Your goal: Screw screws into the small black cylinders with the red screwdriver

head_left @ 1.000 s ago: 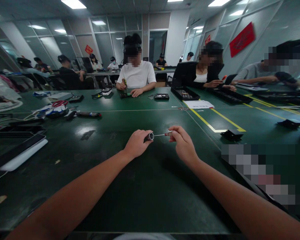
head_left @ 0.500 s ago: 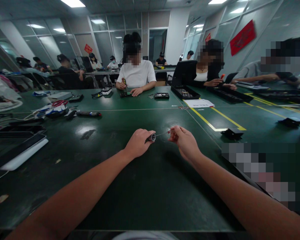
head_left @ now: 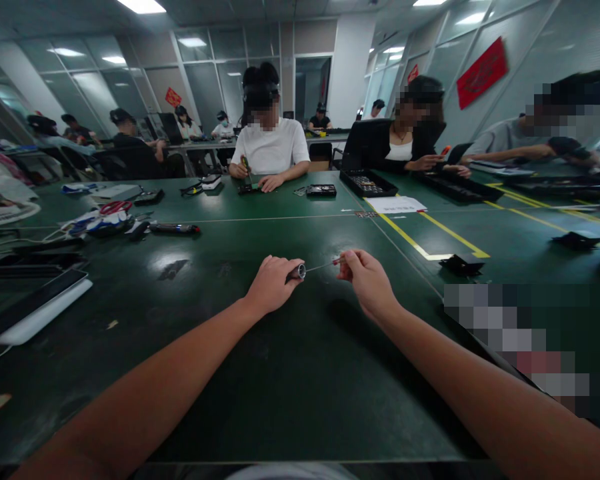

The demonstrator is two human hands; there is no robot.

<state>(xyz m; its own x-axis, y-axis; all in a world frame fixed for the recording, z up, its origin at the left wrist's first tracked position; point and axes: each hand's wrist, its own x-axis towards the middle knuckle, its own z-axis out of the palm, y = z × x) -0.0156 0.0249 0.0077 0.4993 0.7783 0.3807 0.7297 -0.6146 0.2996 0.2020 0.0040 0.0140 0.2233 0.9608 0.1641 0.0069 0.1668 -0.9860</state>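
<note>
My left hand [head_left: 273,283] is closed around a short dark tube [head_left: 296,272], whose round, pale-rimmed end faces right. Most of the tube is hidden by the fingers. In my right hand [head_left: 367,277] a thin tool with a metal shaft and a red part [head_left: 336,261] is pinched between thumb and fingers. Its shaft [head_left: 320,267] points left to the tube's end; whether the tip is inside or only beside the rim, I cannot tell. Both hands are above the green tabletop [head_left: 300,373].
A dark pen-shaped tool [head_left: 175,229] lies at the left, near red-handled tools [head_left: 115,207] and cables. Far left is a black-and-white device [head_left: 40,307]. Small black parts [head_left: 463,265] and a white sheet [head_left: 397,205] are to the right. Across the table, a person in white [head_left: 273,147] works.
The view has shifted slightly. My right hand seems a little farther from the tube, and more of the tool's red part shows. Both hands keep their hold.
</note>
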